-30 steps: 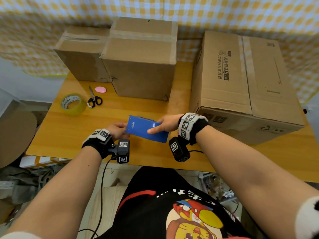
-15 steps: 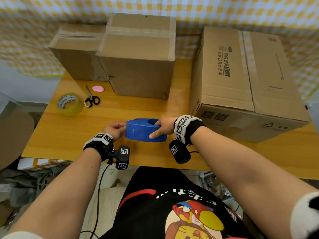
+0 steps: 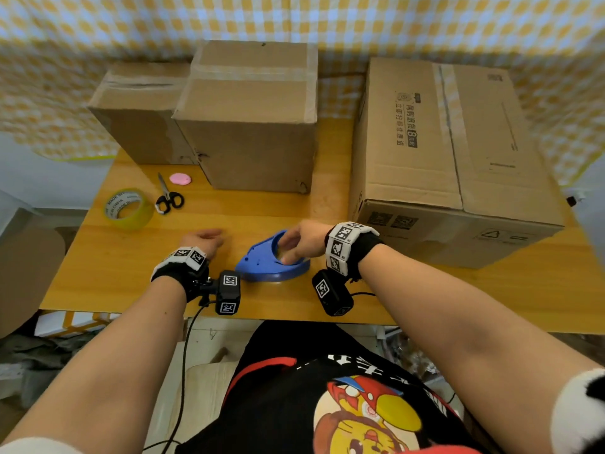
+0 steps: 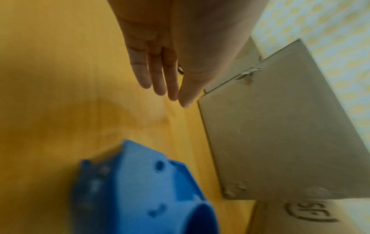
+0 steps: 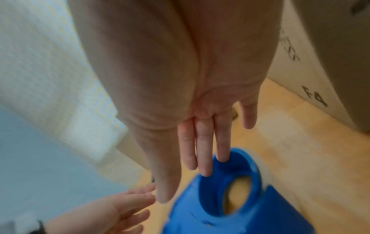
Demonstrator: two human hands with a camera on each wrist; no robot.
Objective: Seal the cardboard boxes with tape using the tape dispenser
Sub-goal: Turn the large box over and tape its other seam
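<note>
The blue tape dispenser [image 3: 266,262] lies flat on the wooden table [image 3: 108,270] near its front edge, round opening up. My right hand [image 3: 299,244] is over that opening. In the right wrist view its fingers [image 5: 202,158] are straight and their tips touch the blue ring of the dispenser [image 5: 240,210]. My left hand [image 3: 204,239] hovers just left of the dispenser with straight fingers [image 4: 160,79], holding nothing and clear of the dispenser [image 4: 140,190]. Three cardboard boxes stand behind: a small one [image 3: 140,113], a middle one [image 3: 252,116] and a large one [image 3: 451,152].
A roll of yellowish tape [image 3: 127,208], black-handled scissors [image 3: 168,198] and a small pink disc [image 3: 180,179] lie at the left of the table. The large box fills the right side. A checked cloth hangs behind.
The dispenser, held up between both hands before, now lies flat on the table. My left hand has let go and drawn left. My right hand has shifted onto the ring.
</note>
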